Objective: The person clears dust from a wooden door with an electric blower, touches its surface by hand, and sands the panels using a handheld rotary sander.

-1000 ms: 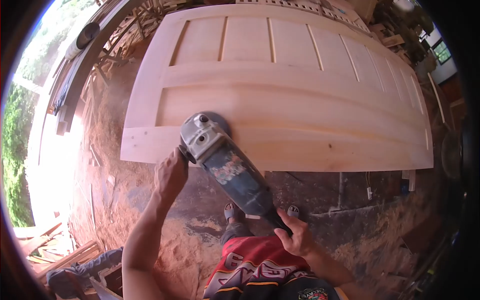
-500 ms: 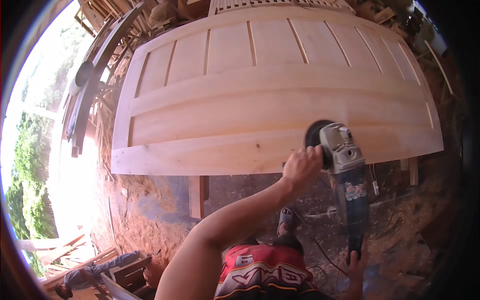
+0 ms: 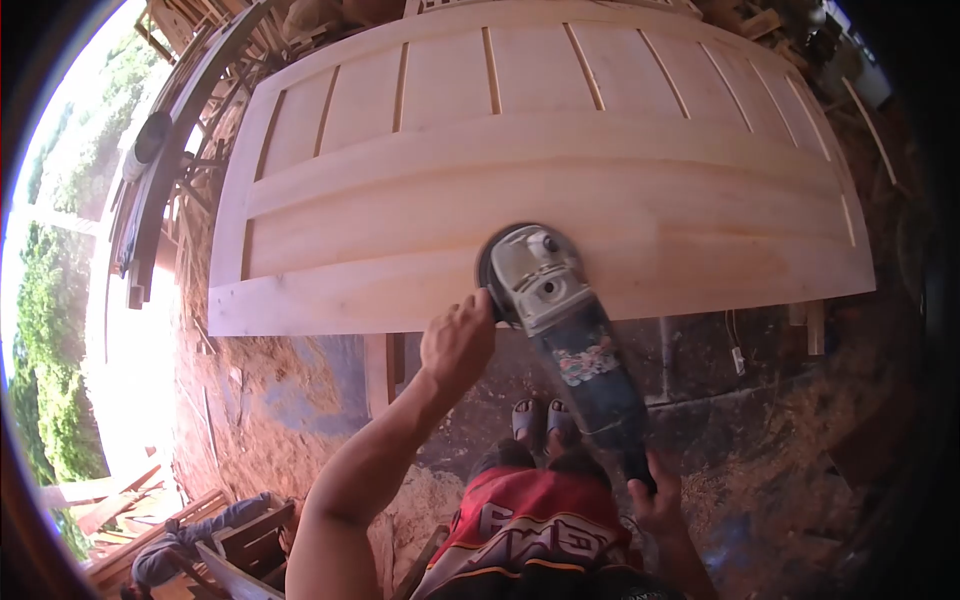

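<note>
A large power sander [image 3: 575, 335] with a round black pad lies tilted across the front edge of a pale wooden door panel [image 3: 400, 300]. Its pad rests on the lower part of the panel, left of the middle. My left hand [image 3: 458, 340] is closed around the side handle by the sander's head, which the fingers mostly hide. Down by my body, my right hand [image 3: 657, 492] grips the dark rear end of the tool's body. The panel has several upright grooves along its far half and a wide plain band nearer me.
A wooden support leg [image 3: 380, 375] stands under the panel's front edge, with another to the right. Timber beams [image 3: 180, 130] are stacked at the left. Sawdust covers much of the floor [image 3: 265, 400]. A pale cord end [image 3: 738, 360] hangs at the right.
Both hands have carried the sander leftward along the panel, and its body now slants more. My feet have shifted, with both sandals now visible. The view has moved slightly.
</note>
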`<state>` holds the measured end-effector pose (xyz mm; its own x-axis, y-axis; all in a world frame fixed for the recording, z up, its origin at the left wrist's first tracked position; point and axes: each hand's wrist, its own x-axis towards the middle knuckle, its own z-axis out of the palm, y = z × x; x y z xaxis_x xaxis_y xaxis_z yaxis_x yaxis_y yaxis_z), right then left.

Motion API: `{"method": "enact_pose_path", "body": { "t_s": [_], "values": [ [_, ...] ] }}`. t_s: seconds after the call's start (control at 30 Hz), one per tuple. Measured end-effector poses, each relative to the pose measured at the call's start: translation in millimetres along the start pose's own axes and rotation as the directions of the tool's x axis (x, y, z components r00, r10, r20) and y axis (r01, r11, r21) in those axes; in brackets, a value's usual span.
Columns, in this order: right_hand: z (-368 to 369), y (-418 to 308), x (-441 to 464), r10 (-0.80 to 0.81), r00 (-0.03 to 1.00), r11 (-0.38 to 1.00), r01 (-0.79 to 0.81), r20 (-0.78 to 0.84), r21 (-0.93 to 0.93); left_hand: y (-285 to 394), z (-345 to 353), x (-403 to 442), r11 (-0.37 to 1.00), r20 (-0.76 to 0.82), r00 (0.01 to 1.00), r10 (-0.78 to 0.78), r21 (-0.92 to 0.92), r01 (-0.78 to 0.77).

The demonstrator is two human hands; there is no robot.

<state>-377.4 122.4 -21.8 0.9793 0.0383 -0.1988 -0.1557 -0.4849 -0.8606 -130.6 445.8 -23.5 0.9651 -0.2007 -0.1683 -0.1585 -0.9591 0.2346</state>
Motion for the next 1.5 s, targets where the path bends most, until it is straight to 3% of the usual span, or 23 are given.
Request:
{"method": "enact_pose_path", "body": {
  "t_s": [0.1, 0.2, 0.27, 0.4, 0.47, 0.5, 0.6, 0.7, 1.03, 1.27, 1.5],
  "values": [
    [42.2, -31.1, 36.8, -0.228, 0.971, 0.971, 0.232, 0.074, -0.055, -69.0, -25.5, -33.7, 0.981, 0.006, 0.982, -0.191, 0.028, 0.191],
    [76.1, -70.4, 73.0, -0.236, 0.945, 0.97, 0.244, 0.227, -0.008, -145.4, -29.6, -60.0, 0.953, -0.07, 0.953, -0.296, -0.088, 0.29],
    [93.2, -88.0, 89.8, -0.243, 0.919, 0.968, 0.25, 0.311, 0.019, -177.4, -37.9, -71.0, 0.959, -0.123, 0.951, -0.283, -0.066, 0.277],
    [106.0, -85.7, 100.1, -0.345, 0.905, 0.938, 0.338, 0.25, 0.071, -183.6, -43.5, -72.6, 0.954, -0.117, 0.947, -0.299, -0.003, 0.301],
    [92.2, -75.7, 94.8, -0.371, 0.908, 0.928, 0.367, 0.194, 0.057, -169.1, -35.0, -67.3, 0.957, -0.11, 0.951, -0.29, -0.02, 0.289],
    [76.4, -70.1, 89.0, -0.291, 0.925, 0.954, 0.301, 0.243, -0.005, -155.1, -29.7, -63.6, 0.96, -0.103, 0.954, -0.281, -0.039, 0.279],
    [38.8, -44.1, 72.8, -0.28, 0.942, 0.959, 0.284, 0.185, 0.005, -101.4, -22.2, -55.0, 0.97, -0.068, 0.967, -0.244, -0.033, 0.242],
    [-4.4, -20.7, 50.1, -0.218, 0.96, 0.963, 0.241, 0.176, -0.119, -46.4, -19.0, -44.4, 0.967, 0.019, 0.969, -0.246, -0.059, 0.247],
    [-142.4, 53.0, 21.7, -0.035, 0.995, 0.988, 0.048, 0.092, -0.146, 112.2, 23.8, 2.7, 0.982, 0.031, 0.99, -0.137, -0.126, 0.139],
    [-189.2, 88.5, 8.9, -0.071, 0.996, 0.987, 0.078, 0.051, -0.14, 171.3, 37.3, 16.4, 0.983, 0.053, 0.993, -0.104, -0.149, 0.111],
    [-231.6, 115.3, -13.1, 0.043, 0.999, 0.991, -0.04, 0.022, -0.128, 229.5, 47.7, 32.6, 0.995, 0.042, 0.999, -0.021, -0.095, 0.025]
  ]
}}
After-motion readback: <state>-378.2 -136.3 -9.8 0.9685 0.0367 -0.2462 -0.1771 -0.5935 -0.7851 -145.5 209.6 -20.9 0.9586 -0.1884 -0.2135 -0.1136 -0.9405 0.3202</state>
